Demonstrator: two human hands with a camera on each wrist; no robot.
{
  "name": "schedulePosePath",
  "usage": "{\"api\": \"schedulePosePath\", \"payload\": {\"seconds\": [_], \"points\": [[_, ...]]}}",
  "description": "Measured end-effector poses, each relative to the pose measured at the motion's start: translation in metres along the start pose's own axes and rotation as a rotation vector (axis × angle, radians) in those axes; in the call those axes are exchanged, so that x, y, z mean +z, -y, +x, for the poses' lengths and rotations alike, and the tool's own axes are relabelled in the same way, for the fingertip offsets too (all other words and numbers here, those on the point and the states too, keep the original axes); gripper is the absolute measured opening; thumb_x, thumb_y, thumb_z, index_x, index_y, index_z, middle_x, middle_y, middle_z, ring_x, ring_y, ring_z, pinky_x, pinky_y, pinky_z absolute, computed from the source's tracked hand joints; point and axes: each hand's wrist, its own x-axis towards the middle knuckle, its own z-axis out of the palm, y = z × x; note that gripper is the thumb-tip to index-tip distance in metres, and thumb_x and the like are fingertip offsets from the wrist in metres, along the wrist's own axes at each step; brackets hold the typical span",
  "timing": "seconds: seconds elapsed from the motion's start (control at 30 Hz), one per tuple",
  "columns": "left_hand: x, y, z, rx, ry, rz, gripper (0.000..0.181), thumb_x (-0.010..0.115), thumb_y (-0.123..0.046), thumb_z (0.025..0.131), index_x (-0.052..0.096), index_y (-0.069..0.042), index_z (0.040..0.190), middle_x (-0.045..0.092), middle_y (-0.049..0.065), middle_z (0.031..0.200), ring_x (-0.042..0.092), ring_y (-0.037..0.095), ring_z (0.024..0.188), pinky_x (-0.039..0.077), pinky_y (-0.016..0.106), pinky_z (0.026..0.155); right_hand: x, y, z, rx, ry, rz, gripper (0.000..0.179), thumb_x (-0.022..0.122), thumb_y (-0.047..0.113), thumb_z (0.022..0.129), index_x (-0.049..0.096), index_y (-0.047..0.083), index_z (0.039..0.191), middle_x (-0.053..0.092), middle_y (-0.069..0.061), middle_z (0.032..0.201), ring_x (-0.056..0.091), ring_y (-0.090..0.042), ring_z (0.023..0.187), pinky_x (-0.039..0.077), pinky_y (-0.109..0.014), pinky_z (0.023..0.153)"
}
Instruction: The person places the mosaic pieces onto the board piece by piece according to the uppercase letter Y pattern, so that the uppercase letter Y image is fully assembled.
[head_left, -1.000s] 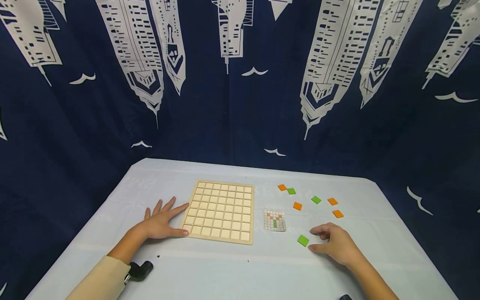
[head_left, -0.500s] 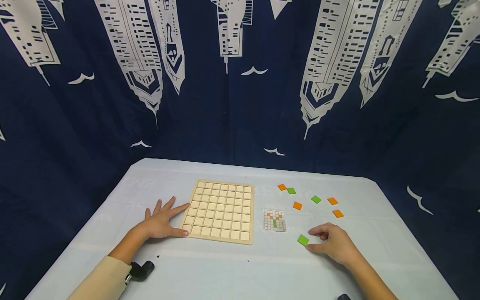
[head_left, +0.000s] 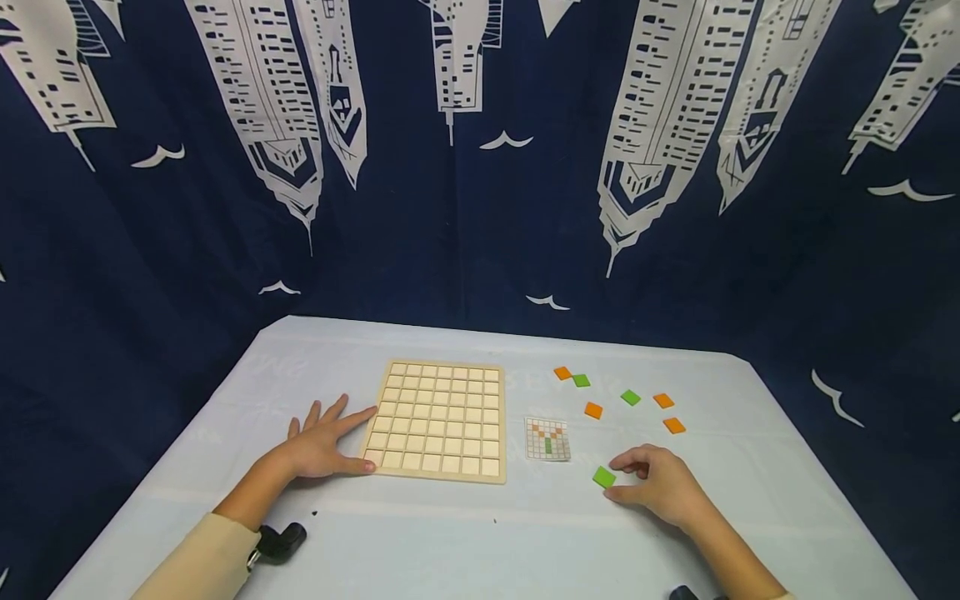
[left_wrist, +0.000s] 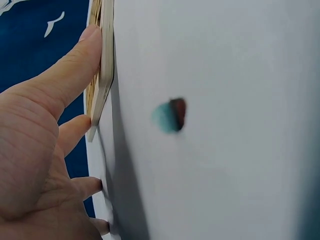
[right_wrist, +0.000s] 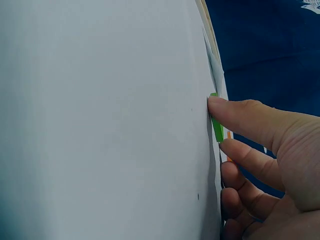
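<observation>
In the head view my left hand (head_left: 318, 446) lies spread at the left side of a pale wooden grid board (head_left: 437, 421). Its thumb and forefinger touch the board's rim, and the left wrist view shows the thumb tip on the board's edge (left_wrist: 106, 55). My right hand (head_left: 660, 485) has thumb and forefinger curled about a green square tile (head_left: 603, 477) that lies on the table. In the right wrist view the two fingertips stand at opposite ends of this tile (right_wrist: 218, 127); the other fingers curl in loosely. Between board and right hand lies a small pattern card (head_left: 547, 439).
Behind the right hand several loose tiles are scattered, among them an orange tile (head_left: 593, 410), a green tile (head_left: 631, 397) and another orange tile (head_left: 674, 426). A white cloth covers the table (head_left: 420, 542). A navy curtain (head_left: 457, 217) with white building prints hangs behind.
My right hand has moved slightly left, bringing thumb and forefinger around the green tile. The left hand has kept its place at the board.
</observation>
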Motion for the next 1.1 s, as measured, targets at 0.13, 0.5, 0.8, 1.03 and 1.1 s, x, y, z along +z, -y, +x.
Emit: {"api": "schedulePosePath", "payload": {"seconds": [0.13,0.5,0.8,1.03,1.1], "points": [[-0.0010,-0.0002,0.0010,0.001,0.002,0.012,0.099,0.082,-0.061,0.076,0.041,-0.024,0.158,0.012,0.032,0.168,0.001,0.067,0.149,0.004,0.088,0.108,0.0004,0.0015,0.0004,0.004,0.000,0.004,0.040,0.096,0.027,0.068,0.079,0.013,0.102,0.072,0.001,0.099,0.057,-0.020,0.092,0.047,-0.034,0.080],[-0.0005,0.0008,0.0039,0.001,0.007,0.015,0.101,0.084,-0.060,0.074,0.041,-0.025,0.158,0.011,0.032,0.168,0.000,0.066,0.150,0.003,0.088,0.107,0.0011,0.0013,0.0010,0.000,0.003,0.007,0.033,0.095,0.025,0.069,0.081,0.014,0.097,0.070,0.002,0.092,0.055,-0.019,0.089,0.046,-0.032,0.077],[0.0003,0.0033,0.0055,-0.008,0.012,0.014,0.103,0.084,-0.062,0.072,0.040,-0.026,0.158,0.011,0.031,0.168,-0.001,0.065,0.150,0.002,0.087,0.108,0.0021,0.0056,-0.0015,-0.005,-0.018,0.066,0.034,0.094,0.023,0.071,0.080,0.011,0.099,0.071,0.003,0.086,0.057,-0.015,0.082,0.046,-0.025,0.069],[0.0012,0.0028,0.0056,-0.003,0.001,0.004,0.103,0.085,-0.062,0.072,0.041,-0.025,0.158,0.012,0.032,0.168,0.000,0.066,0.150,0.001,0.088,0.108,0.0026,0.0074,-0.0016,-0.047,-0.020,0.131,0.031,0.092,0.018,0.073,0.079,0.008,0.099,0.073,0.002,0.084,0.062,-0.013,0.078,0.050,-0.021,0.066],[0.0000,0.0010,0.0044,0.003,-0.001,0.000,0.103,0.085,-0.060,0.072,0.042,-0.025,0.158,0.012,0.033,0.168,0.000,0.067,0.149,0.001,0.088,0.107,0.0029,0.0078,-0.0010,-0.059,-0.014,0.143,0.030,0.092,0.017,0.073,0.079,0.008,0.099,0.074,0.002,0.084,0.063,-0.013,0.078,0.052,-0.021,0.067]]}}
